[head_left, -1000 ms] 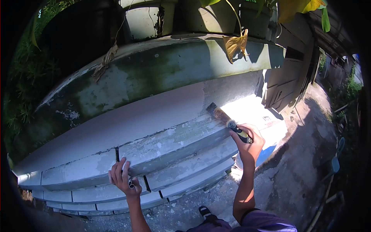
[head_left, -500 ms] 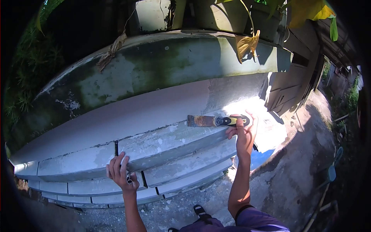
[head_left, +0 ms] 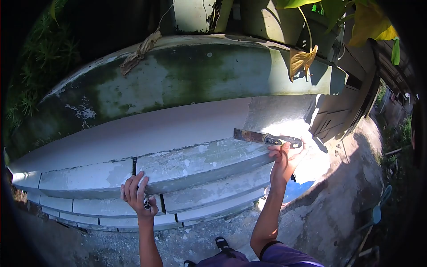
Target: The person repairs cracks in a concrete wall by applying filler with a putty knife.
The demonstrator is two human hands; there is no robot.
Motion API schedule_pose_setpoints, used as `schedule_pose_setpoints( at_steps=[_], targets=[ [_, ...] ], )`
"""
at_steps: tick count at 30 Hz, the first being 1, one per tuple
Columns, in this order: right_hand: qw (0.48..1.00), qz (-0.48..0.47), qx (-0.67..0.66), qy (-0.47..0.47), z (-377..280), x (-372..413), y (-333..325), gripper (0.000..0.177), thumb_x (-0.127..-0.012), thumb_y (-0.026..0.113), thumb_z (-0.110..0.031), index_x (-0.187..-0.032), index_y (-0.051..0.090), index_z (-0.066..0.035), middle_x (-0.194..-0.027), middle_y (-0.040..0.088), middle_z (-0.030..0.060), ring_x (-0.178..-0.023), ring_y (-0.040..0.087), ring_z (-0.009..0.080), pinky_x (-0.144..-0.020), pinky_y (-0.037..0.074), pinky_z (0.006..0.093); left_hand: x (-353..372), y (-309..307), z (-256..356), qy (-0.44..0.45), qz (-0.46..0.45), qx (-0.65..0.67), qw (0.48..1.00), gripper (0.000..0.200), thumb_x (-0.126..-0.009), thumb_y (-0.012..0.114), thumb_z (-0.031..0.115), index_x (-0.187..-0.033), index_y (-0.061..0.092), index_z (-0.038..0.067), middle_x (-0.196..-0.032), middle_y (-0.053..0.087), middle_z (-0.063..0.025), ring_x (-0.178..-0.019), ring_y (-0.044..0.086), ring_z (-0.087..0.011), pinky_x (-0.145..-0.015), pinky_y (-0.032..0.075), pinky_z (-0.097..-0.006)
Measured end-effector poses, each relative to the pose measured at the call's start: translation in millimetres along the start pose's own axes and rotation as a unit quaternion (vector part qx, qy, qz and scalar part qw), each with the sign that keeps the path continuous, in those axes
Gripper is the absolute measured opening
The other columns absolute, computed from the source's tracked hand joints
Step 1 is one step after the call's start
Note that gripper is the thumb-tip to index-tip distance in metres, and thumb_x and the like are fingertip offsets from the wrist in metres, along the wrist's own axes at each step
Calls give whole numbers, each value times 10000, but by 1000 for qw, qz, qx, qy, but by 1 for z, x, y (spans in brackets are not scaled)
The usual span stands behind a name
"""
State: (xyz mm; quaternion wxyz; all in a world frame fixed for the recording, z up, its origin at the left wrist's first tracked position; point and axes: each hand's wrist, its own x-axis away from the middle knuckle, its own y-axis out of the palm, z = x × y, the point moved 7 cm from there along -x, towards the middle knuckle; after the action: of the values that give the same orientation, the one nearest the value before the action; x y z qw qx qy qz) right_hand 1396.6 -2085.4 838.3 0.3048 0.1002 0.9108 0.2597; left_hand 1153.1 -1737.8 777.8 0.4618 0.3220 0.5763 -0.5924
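My right hand [head_left: 288,155] grips the handle of a putty knife [head_left: 250,135], which has a wide, rusty-stained blade pointing left. The blade lies near the inner corner where the top ledge [head_left: 191,161] meets the smooth pale wall [head_left: 178,127]. Farther left, my left hand [head_left: 137,196] is at the front edge of that ledge, fingers over its top near a dark vertical joint. Between its thumb and fingers shows the open end of a small grey tube-like thing [head_left: 147,203], the rest of it hidden by the hand.
Stepped, pale-patched blocks [head_left: 213,196] curve below the ledge. Above overhangs a green-stained concrete rim [head_left: 187,75] with pots [head_left: 191,15] and a dry yellow leaf [head_left: 302,62]. A light-blue long-handled thing [head_left: 377,213] lies at right. My sandaled foot [head_left: 224,244] stands on rough ground.
The putty knife and my right hand have shifted right along the ledge, and the blade now tilts with its tip raised. My left hand stays at about the same place on the ledge.
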Motion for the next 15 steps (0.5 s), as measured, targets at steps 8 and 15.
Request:
schedule_pose_setpoints(
  at_steps=[8, 15],
  targets=[
    [995, 70, -58, -47, 0, -22, -27, 525, -1024, 585, -173, -1410, 231, -137, -827, 544, 77, -540, 485, 113, -510, 395, 241, 1, 2, 0, -2, 11, -5, 1000, 557, -1032, 287, 510, -1253, 619, 122, -1282, 644, -91, -1238, 540, -322, -1142, 218, -498],
    [990, 119, 52, 50, 16, -20, -11, 622, -979, 636, -83, -1386, 170, -155, -779, 529, 78, -505, 468, 114, -445, 363, 249, -1, 1, 2, 10, 37, 2, 999, 491, -1030, 322, 463, -1234, 637, 147, -1271, 657, -70, -1230, 550, -293, -1147, 203, -462]
  ],
)
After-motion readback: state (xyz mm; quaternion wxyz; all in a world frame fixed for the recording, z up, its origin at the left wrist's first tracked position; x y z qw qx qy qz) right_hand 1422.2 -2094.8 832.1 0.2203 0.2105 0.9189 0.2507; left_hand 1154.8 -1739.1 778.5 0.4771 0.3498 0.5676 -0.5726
